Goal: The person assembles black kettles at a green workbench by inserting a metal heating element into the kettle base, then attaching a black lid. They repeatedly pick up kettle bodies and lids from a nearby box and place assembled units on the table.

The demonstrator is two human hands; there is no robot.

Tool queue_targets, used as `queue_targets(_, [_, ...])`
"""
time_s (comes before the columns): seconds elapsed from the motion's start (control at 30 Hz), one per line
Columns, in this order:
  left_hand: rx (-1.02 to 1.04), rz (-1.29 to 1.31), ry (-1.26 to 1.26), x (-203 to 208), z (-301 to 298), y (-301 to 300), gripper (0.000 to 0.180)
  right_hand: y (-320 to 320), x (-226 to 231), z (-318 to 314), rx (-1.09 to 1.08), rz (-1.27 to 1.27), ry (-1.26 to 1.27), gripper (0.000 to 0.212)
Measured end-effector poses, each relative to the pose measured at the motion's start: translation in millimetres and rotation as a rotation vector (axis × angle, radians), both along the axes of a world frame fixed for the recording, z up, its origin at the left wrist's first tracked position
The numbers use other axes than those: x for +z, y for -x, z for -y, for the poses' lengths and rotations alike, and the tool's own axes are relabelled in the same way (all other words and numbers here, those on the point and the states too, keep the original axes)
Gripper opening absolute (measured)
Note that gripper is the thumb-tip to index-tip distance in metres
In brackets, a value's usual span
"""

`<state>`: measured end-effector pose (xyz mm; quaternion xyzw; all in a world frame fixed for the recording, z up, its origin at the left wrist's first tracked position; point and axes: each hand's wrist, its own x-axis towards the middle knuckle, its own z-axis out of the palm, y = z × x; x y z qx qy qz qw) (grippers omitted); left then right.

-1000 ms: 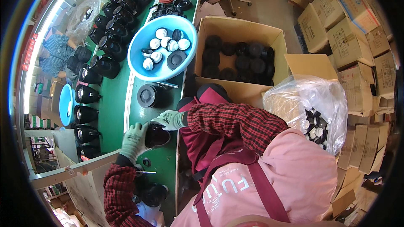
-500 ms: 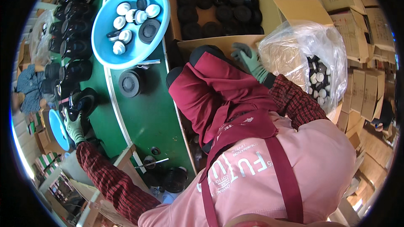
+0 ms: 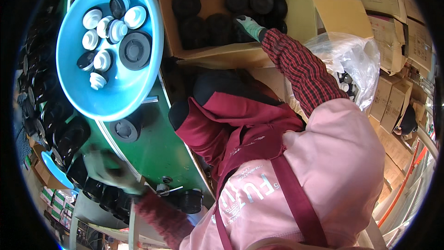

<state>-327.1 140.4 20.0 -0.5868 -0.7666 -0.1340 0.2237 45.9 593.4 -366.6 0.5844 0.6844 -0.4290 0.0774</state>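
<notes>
My gloved right hand (image 3: pixel 250 27) reaches into the cardboard box, its fingers closed over the edge of a black round container (image 3: pixel 241 35) in the front row; the fingertips are partly hidden. Blurred by motion, my gloved left hand (image 3: pixel 111 170) is over the left side of the green work surface (image 3: pixel 159 150), next to a row of glossy black round containers (image 3: pixel 74 136). Whether its fingers hold anything is not clear. Several more black round containers (image 3: pixel 186 4) stand inside the cardboard box (image 3: pixel 222 56).
A blue basin (image 3: pixel 132 93) holds white-and-black caps and a black disc (image 3: pixel 135 50). Beside it lies a black round lid (image 3: pixel 125 130). A plastic-lined box (image 3: pixel 360 62) of small caps stands at the right, near stacked cartons (image 3: pixel 393 97). A small metal rod (image 3: pixel 171 190) lies near my left forearm.
My right hand has moved from the box's front wall up into the box. My left hand has left the containers at the far left and come back toward me. The view has shifted.
</notes>
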Motion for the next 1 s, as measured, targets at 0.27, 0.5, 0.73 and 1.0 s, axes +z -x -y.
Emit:
queue_targets(0.27, [-0.392,1.037,0.529,-95,-199,-166,0.066,41,-114,-25,0.112,-0.072,-0.076,0.084])
queue_targets(0.5, [-0.413,1.277,0.719,-165,-293,-187,0.056,91,-163,-67,0.566,0.324,0.275,0.103])
queue_targets(0.73, [-0.19,1.193,0.632,-198,-286,-181,0.047,89,-131,-70,0.545,0.296,0.366,0.098])
queue_targets(1.0, [-0.094,1.393,0.777,-216,-287,-184,0.05,44,-63,-74,0.213,-0.048,0.48,0.069])
